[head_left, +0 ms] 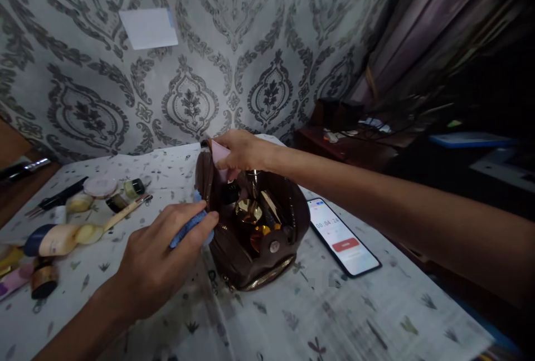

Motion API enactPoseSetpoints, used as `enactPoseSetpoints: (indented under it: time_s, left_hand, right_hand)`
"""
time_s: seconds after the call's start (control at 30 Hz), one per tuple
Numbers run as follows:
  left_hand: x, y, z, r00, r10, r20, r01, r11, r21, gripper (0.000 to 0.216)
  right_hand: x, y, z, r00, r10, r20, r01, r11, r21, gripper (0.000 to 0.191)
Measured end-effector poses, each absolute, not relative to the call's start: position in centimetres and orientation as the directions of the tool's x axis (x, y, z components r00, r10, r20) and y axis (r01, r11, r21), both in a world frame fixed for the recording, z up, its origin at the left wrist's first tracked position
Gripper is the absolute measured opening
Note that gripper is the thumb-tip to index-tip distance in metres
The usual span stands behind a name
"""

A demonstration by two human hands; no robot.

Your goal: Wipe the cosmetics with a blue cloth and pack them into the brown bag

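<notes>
Brown bag point(242, 261) stands mouth up on the cloth-covered table point(259, 322), mid-way along, nearer the right edge than the left. Right hand point(242, 149) at the bag's far end, thumb and fingers clamped on a pink piece point(219, 155), lower part inside the mouth. Left hand point(159, 255) against the bag's left side, thumb and fingers closed around a blue fuzzy item point(188, 228), tips at the rim. Inside: a gold-coloured item point(249, 211) among others, too dim to sort. Phone point(346, 241) lies just beside the bag, by the right edge; bottle point(50, 239) and brush point(125, 211) lie toward the left edge. Step in hand, by my reading: handling the bag's contents; whether pink goes in or out, cannot tell. Next move calls for a steady pinch, the mouth kept wide, and pink kept clear of the rim.
</notes>
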State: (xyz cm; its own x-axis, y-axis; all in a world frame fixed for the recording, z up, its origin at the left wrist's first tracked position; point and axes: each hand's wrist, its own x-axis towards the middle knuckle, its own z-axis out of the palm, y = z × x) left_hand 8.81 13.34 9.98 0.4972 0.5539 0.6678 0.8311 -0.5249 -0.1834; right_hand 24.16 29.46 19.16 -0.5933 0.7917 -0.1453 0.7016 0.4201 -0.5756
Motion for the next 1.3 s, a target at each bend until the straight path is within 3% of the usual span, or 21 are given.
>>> enactPoseSetpoints:
  time_s: [0.3,0.53,0.77,1.0,1.13,1.3]
  left_hand:
    - [9.1,13.5,9.9,0.493,0.531,0.689,0.830,-0.523,-0.191,0.038]
    - [9.1,13.5,9.9,0.487,0.554,0.675,0.837,-0.517,-0.180,0.040]
    - [9.3,13.4,10.2,0.517,0.531,0.671,0.824,-0.521,-0.223,0.037]
    - [9.5,13.5,10.2,0.515,0.529,0.674,0.829,-0.507,-0.235,0.036]
    - [9.7,13.7,10.3,0.512,0.526,0.679,0.831,-0.503,-0.237,0.036]
    - [9.9,13.8,10.5,0.512,0.530,0.676,0.829,-0.510,-0.228,0.036]
  right_hand:
    - [24.2,28.4,20.2,-0.564,0.804,-0.186,0.777,0.441,-0.449,0.028]
    - [23.3,29.8,18.7,-0.685,0.724,-0.078,0.712,0.644,-0.281,0.033]
    - [23.4,29.8,19.1,-0.707,0.692,-0.146,0.704,0.668,-0.242,0.033]
    - [22.9,29.7,19.0,-0.728,0.677,-0.108,0.685,0.720,-0.108,0.025]
    - [22.9,29.9,18.8,-0.736,0.676,-0.026,0.677,0.734,-0.053,0.032]
    - [22.8,30.4,18.4,-0.744,0.667,-0.030,0.668,0.743,-0.047,0.034]
